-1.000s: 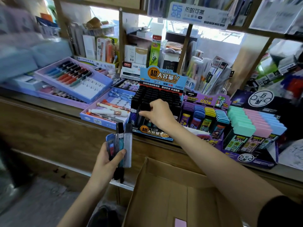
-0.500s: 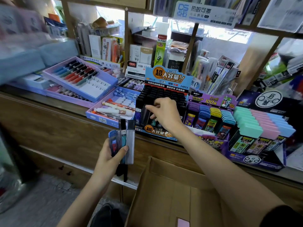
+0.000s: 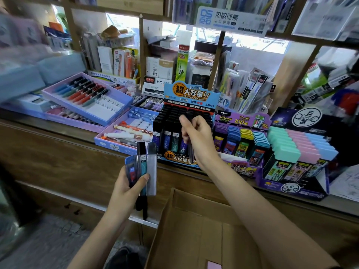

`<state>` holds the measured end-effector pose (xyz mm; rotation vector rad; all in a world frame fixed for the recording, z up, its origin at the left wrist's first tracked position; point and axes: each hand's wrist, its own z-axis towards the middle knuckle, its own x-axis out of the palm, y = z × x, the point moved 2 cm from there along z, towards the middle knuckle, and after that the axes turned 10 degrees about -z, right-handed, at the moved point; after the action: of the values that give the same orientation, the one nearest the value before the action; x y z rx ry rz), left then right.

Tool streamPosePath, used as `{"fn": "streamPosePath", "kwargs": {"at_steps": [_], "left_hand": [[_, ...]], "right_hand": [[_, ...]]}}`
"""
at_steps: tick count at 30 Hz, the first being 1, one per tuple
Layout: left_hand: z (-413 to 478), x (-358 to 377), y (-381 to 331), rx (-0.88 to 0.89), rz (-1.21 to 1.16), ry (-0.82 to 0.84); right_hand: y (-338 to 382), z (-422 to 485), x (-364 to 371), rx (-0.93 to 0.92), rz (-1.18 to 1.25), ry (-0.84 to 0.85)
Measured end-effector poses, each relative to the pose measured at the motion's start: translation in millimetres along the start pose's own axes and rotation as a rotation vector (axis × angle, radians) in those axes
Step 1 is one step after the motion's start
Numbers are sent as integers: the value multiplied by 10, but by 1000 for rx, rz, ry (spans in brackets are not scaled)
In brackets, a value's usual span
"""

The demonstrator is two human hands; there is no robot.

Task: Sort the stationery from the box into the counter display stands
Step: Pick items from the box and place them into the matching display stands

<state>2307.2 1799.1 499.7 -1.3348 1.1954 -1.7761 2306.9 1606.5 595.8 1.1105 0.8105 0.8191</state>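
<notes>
1. A wooden worktop point(image 3: 58, 133) runs across a stationery shop, backed by wooden shelves point(image 3: 141, 55) crammed with boxed goods.
2. On it stand a black-and-blue lead display stand point(image 3: 174, 121), a purple display stand point(image 3: 240, 140) of coloured cases just to its right, and lilac pen trays point(image 3: 87, 101) to the left.
3. An open cardboard box point(image 3: 204, 230) sits below the worktop edge.
4. The left hand point(image 3: 126, 189) is raised in front of the worktop, fingers curled round a fan of slim lead cases point(image 3: 143, 167).
5. The right hand point(image 3: 196, 136) reaches over the black stand, pinching one dark lead case point(image 3: 190, 150) upright at its front rows.
</notes>
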Motion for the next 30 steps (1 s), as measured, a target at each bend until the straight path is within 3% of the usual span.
{"fn": "streamPosePath", "kwargs": {"at_steps": [6, 10, 16, 22, 30], "left_hand": [[7, -34, -18, 4, 17, -13], [10, -85, -39, 16, 43, -19], [-10, -120, -86, 27, 71, -37], [-41, -146, -104, 14, 61, -44], [-44, -169, -89, -13, 44, -46]], "right_hand": [[-33, -53, 3, 69, 113, 54], [56, -51, -2, -48, -129, 60], [160, 65, 38, -171, -361, -76], [58, 68, 234, -212, -539, -90], [3, 28, 220, -170, -551, -101]]}}
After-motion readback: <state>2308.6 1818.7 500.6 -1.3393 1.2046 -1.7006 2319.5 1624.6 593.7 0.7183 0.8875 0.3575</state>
